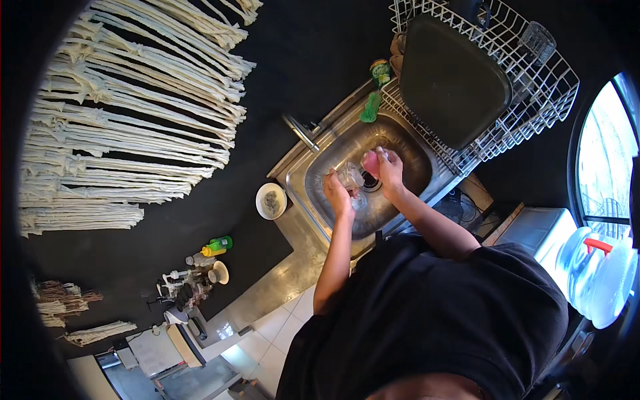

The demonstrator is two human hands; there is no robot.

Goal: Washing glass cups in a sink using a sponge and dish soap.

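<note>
Over the stainless steel sink basin (pixel 415 195), my left hand (pixel 338 194) grips a clear drinking glass (pixel 350 175) tilted on its side. A pink sponge (pixel 370 163) is pinched in my right hand (pixel 391 171), close to the mouth of the glass but apart from it. Beneath my left hand, another clear glass piece (pixel 359 202) shows in the basin, partly hidden by the fingers. The drain (pixel 370 183) lies below and between both hands. From the basin's far side the metal faucet (pixel 302 134) reaches over the rim; no water stream can be made out.
A white wire dish rack (pixel 550 100) with a large dark tray (pixel 450 85) stands at the upper right. A green scrubbing pad (pixel 370 107) lies on the sink's rim. To the left sits a white bowl (pixel 271 201). A large water jug (pixel 595 275) is at the right.
</note>
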